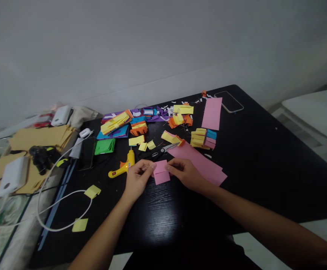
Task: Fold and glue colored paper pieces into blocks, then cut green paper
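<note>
A: How much room is there around the small pink paper square (161, 172)?

B: Nearer the person than the square, the black table (264, 165) is bare right up to its front edge. Right of the square the tabletop runs open to the far right edge. Behind the square it is crowded: black-handled scissors (160, 151) just behind, a yellow glue gun (122, 167) to its left, and heaps of folded coloured paper pieces (140, 125) further back.

A: And the hands?

B: Both forearms come in from the near edge and meet at the square. The left hand (137, 178) lies knuckles up, its fingertips pinching the square's left edge. The right hand (186, 173) is curled lower, thumb and fingers gripping the square's right edge.

A: So where does the square sit?

B: Flat on the table between the two hands, touching both, with a fold line across its upper part. Large pink sheets (199, 162) lie just right of the square, partly under the right hand. A white cable (64, 210) loops well to the left of the square, near the table's left edge.
</note>
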Demonstrator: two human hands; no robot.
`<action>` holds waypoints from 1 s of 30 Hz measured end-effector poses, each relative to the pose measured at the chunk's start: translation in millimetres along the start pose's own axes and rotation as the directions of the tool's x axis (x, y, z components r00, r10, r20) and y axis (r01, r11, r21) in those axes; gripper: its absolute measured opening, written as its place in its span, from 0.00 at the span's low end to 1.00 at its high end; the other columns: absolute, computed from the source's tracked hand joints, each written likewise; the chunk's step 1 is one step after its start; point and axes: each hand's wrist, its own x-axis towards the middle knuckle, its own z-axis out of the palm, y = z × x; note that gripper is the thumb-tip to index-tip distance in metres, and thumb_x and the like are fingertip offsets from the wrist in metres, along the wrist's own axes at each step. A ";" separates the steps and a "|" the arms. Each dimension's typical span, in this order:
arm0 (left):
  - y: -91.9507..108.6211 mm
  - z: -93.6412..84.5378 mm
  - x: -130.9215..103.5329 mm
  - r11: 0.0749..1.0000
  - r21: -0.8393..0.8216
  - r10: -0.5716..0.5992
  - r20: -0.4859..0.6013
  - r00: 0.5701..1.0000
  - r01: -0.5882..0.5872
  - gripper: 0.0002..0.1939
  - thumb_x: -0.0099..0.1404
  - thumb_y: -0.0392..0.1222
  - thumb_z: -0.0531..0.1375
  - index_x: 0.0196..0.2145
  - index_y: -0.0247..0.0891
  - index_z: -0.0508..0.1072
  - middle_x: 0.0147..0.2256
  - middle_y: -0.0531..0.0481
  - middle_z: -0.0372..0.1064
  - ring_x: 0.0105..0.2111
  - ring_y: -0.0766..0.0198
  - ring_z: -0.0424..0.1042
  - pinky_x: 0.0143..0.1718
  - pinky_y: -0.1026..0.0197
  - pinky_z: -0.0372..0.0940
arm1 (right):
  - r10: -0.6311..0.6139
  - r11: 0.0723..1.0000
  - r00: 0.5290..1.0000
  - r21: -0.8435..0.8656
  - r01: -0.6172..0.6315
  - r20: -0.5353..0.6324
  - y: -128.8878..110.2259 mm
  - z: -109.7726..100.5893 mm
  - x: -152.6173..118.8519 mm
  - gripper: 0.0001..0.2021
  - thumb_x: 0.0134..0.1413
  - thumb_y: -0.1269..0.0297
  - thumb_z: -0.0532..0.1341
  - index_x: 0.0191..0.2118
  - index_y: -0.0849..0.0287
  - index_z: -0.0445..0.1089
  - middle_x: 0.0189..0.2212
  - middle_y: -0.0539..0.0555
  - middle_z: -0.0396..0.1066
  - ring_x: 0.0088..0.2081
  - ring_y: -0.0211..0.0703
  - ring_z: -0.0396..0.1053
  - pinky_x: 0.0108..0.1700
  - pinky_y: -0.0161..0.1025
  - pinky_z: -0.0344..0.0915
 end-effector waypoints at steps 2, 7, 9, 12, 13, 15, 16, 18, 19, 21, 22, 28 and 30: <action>-0.7 0.3 -0.3 1.000 0.007 -0.014 0.038 0.999 0.014 0.13 0.64 0.49 0.68 0.31 0.36 0.77 0.23 0.51 0.74 0.23 0.66 0.72 0.28 0.65 0.68 | -0.030 0.999 0.999 -0.028 0.029 -0.045 0.4 -1.6 0.9 0.12 0.58 0.55 0.64 0.34 0.59 0.76 0.31 0.52 0.76 0.35 0.44 0.71 0.41 0.42 0.68; -0.1 1.0 -1.0 0.997 0.073 -0.050 0.224 0.973 0.034 0.12 0.63 0.47 0.68 0.30 0.36 0.75 0.23 0.52 0.73 0.23 0.66 0.70 0.28 0.65 0.65 | -0.080 0.994 0.993 -0.084 0.073 -0.088 -0.3 -4.2 0.7 0.11 0.59 0.56 0.63 0.35 0.59 0.76 0.31 0.53 0.76 0.36 0.45 0.72 0.40 0.42 0.67; 1.3 2.3 -1.4 0.996 0.088 -0.051 0.245 0.968 0.030 0.12 0.64 0.48 0.67 0.31 0.36 0.75 0.24 0.53 0.71 0.24 0.67 0.69 0.28 0.65 0.63 | -0.085 0.991 0.995 -0.103 0.080 -0.044 -0.5 -3.0 -1.1 0.11 0.59 0.57 0.63 0.34 0.59 0.76 0.31 0.53 0.76 0.36 0.45 0.72 0.40 0.41 0.67; 2.3 5.4 -2.3 0.994 0.107 -0.047 0.215 0.975 0.025 0.13 0.65 0.49 0.66 0.33 0.35 0.76 0.24 0.54 0.68 0.24 0.68 0.66 0.28 0.65 0.61 | -0.061 0.988 0.997 -0.142 0.066 0.039 -0.5 0.0 -4.1 0.10 0.59 0.58 0.62 0.34 0.59 0.77 0.30 0.52 0.76 0.34 0.43 0.71 0.38 0.40 0.65; 2.1 6.2 -2.5 0.993 0.115 -0.048 0.207 0.977 0.025 0.13 0.65 0.49 0.66 0.33 0.35 0.76 0.24 0.54 0.67 0.24 0.68 0.65 0.27 0.66 0.60 | -0.050 0.986 0.997 -0.158 0.059 0.059 -0.4 0.8 -4.7 0.10 0.59 0.59 0.62 0.33 0.59 0.77 0.29 0.51 0.75 0.32 0.42 0.70 0.36 0.39 0.64; 1.3 6.7 -2.6 0.992 0.127 -0.044 0.201 0.979 0.019 0.13 0.65 0.49 0.65 0.31 0.35 0.75 0.23 0.55 0.65 0.23 0.69 0.63 0.26 0.66 0.59 | -0.036 0.982 0.997 -0.183 0.049 0.074 -0.6 1.6 -5.3 0.09 0.57 0.60 0.62 0.32 0.59 0.76 0.27 0.50 0.74 0.30 0.40 0.68 0.34 0.38 0.63; 0.8 6.3 -2.5 0.992 0.128 -0.036 0.199 0.979 0.010 0.13 0.65 0.49 0.65 0.30 0.35 0.74 0.22 0.55 0.65 0.23 0.69 0.62 0.26 0.66 0.58 | -0.035 0.982 0.997 -0.185 0.047 0.070 -0.8 1.5 -5.2 0.09 0.57 0.60 0.63 0.32 0.59 0.76 0.27 0.49 0.73 0.29 0.40 0.68 0.34 0.37 0.62; 0.3 5.0 -2.1 0.991 0.130 -0.008 0.183 0.983 -0.017 0.13 0.66 0.49 0.64 0.30 0.35 0.75 0.22 0.55 0.65 0.23 0.69 0.62 0.26 0.66 0.58 | -0.043 0.984 0.998 -0.172 0.052 0.056 -1.5 1.0 -4.5 0.08 0.56 0.60 0.63 0.32 0.59 0.76 0.27 0.49 0.73 0.30 0.40 0.68 0.34 0.37 0.63; 0.3 4.3 -1.9 0.991 0.130 0.006 0.171 0.985 -0.029 0.13 0.66 0.49 0.64 0.30 0.36 0.75 0.22 0.55 0.65 0.23 0.69 0.62 0.26 0.66 0.58 | -0.047 0.985 0.998 -0.162 0.054 0.047 -1.8 0.7 -4.0 0.08 0.56 0.60 0.64 0.32 0.59 0.76 0.27 0.49 0.74 0.30 0.40 0.68 0.34 0.37 0.63; 1.0 3.3 -1.6 0.991 0.125 0.020 0.152 0.988 -0.039 0.13 0.66 0.48 0.64 0.30 0.36 0.75 0.22 0.55 0.65 0.23 0.69 0.62 0.26 0.66 0.58 | -0.051 0.989 0.998 -0.139 0.056 0.041 -2.1 0.3 -3.3 0.07 0.55 0.60 0.64 0.31 0.58 0.75 0.28 0.49 0.74 0.31 0.40 0.68 0.35 0.38 0.64; 1.5 3.1 -1.6 0.992 0.121 0.021 0.149 0.989 -0.039 0.13 0.66 0.48 0.64 0.30 0.36 0.75 0.22 0.55 0.65 0.23 0.68 0.62 0.25 0.66 0.58 | -0.049 0.990 0.998 -0.130 0.054 0.044 -2.0 0.3 -3.0 0.07 0.56 0.60 0.64 0.31 0.58 0.75 0.28 0.49 0.74 0.31 0.40 0.69 0.36 0.38 0.64; 2.6 1.8 -0.9 0.993 0.109 0.029 0.102 0.994 -0.040 0.13 0.65 0.48 0.65 0.28 0.37 0.75 0.22 0.55 0.65 0.22 0.68 0.62 0.25 0.66 0.56 | -0.015 0.999 0.999 -0.043 0.017 0.031 2.1 -0.1 -0.9 0.08 0.54 0.59 0.68 0.35 0.57 0.76 0.32 0.51 0.77 0.35 0.43 0.72 0.39 0.40 0.68; 2.6 0.3 -0.2 0.993 0.113 0.032 0.062 0.998 -0.039 0.13 0.64 0.48 0.65 0.28 0.37 0.75 0.23 0.54 0.66 0.23 0.68 0.62 0.25 0.66 0.57 | 0.005 1.000 1.000 -0.020 -0.004 0.027 2.7 -1.0 0.1 0.09 0.54 0.58 0.69 0.36 0.58 0.75 0.32 0.52 0.77 0.35 0.43 0.73 0.40 0.40 0.68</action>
